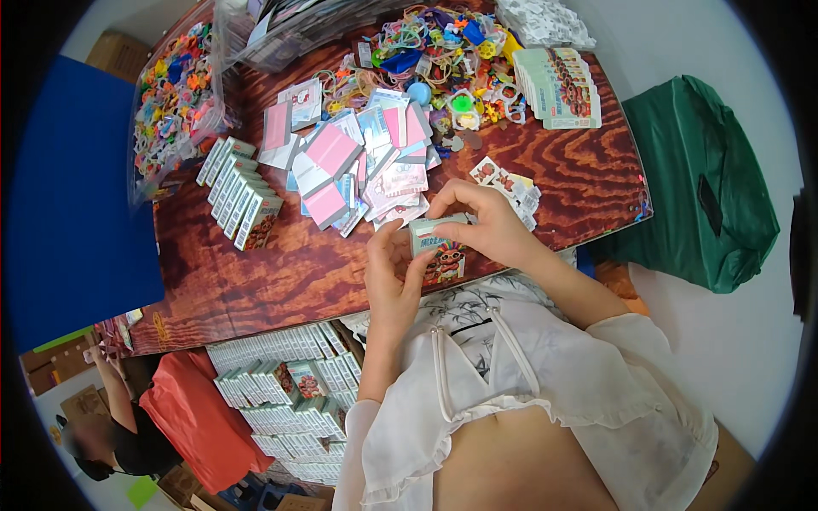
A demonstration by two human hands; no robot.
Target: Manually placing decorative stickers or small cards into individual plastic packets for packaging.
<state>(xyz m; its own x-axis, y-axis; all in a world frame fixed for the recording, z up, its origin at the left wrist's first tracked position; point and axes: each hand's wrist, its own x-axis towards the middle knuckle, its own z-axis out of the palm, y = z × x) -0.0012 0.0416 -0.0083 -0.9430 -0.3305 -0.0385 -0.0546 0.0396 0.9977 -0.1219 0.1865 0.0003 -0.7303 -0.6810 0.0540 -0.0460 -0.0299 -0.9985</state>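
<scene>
A small pale-green cardboard box [449, 262] with a colourful cartoon figure on its front stands between my hands at the table's near edge. My left hand [394, 271] grips its left side, thumb at the front and fingers curled behind. My right hand [484, 220] is closed over its top right, with thumb and forefinger at the upper flap. Just beyond lies a loose heap of pink, blue and white cards [341, 162]. Beside my right hand are flat sticker sheets [511, 189] with red cartoon figures. What the box contains is hidden.
Leaning rows of small boxes [243, 200] stand at left on the wood-patterned table [298, 289]. Colourful trinkets [443, 51] and a stack of flat cartons [558, 89] lie at the back. Packed boxes [290, 383] fill a carton below. A person [128, 426] works at lower left.
</scene>
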